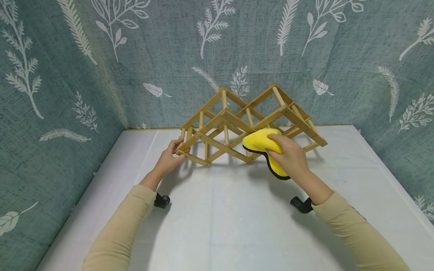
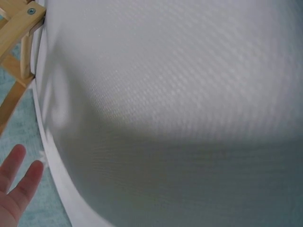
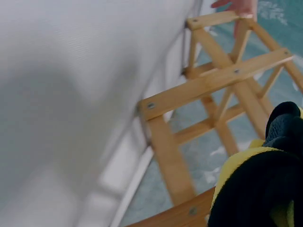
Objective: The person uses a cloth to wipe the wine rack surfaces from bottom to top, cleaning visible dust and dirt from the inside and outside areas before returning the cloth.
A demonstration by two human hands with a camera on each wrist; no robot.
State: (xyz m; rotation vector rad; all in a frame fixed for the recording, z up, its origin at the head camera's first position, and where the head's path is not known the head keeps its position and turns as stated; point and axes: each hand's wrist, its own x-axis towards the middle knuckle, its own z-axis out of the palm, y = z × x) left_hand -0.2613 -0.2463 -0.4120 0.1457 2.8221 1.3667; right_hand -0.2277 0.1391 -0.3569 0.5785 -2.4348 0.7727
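Note:
A folding lattice rack of pale wood [image 1: 225, 113] spans the back of the white table, its top forming two peaks. My left hand [image 1: 170, 156] grips its left end, with the thumb in front and fingers behind. In the left wrist view, two fingers [image 2: 23, 189] are stretched out beneath a wooden slat [image 2: 23, 23]. My right hand [image 1: 288, 152] holds a soft, curved yellow plush piece with black edging [image 1: 259, 140] against the rack's front, right of its middle. The right wrist view shows this plush piece's black underside [image 3: 258, 189] close to the slats.
Grey-green cloth with white leaf prints [image 1: 176, 49] hangs behind the table and at both sides. The white tabletop [image 1: 234, 218] stretches out in front of the rack. Black camera mounts [image 1: 162, 200] show under both wrists.

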